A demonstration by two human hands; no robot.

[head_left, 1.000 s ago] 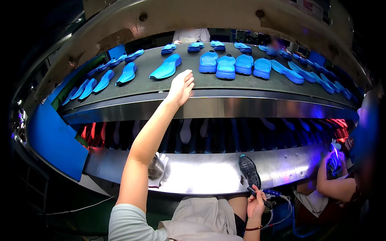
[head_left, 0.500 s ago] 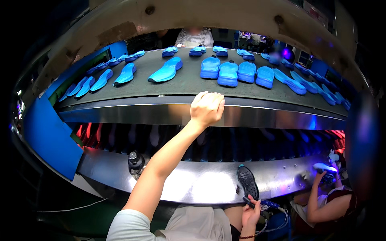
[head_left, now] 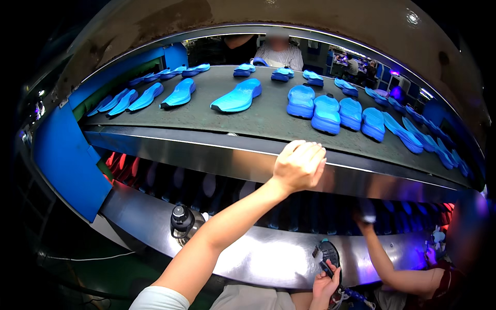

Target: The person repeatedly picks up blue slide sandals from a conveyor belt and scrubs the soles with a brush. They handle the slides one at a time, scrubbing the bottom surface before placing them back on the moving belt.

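1. The left hand (head_left: pixel 298 164) is stretched up toward twelve o'clock, its fingers curled loosely over the steel front rail (head_left: pixel 206 152) of the upper conveyor belt (head_left: pixel 268 120). It has nothing in its grasp.
2. The right hand (head_left: pixel 326 281) sits low at about five o'clock, wrapped around a thin dark tool (head_left: pixel 336 279), and a dark shoe sole (head_left: pixel 327 252) stands just above it on the lower steel shelf (head_left: pixel 258 258).
3. On the belt, the nearest blue soles (head_left: pixel 333 111) lie at about one o'clock from the left hand, a cluster of four side by side; a single long blue sole (head_left: pixel 238 96) lies at eleven o'clock.
4. A black-capped bottle (head_left: pixel 182 222) stands on the lower shelf at about eight o'clock from the left hand.
5. Another person's arm (head_left: pixel 387 263) reaches up at four o'clock.
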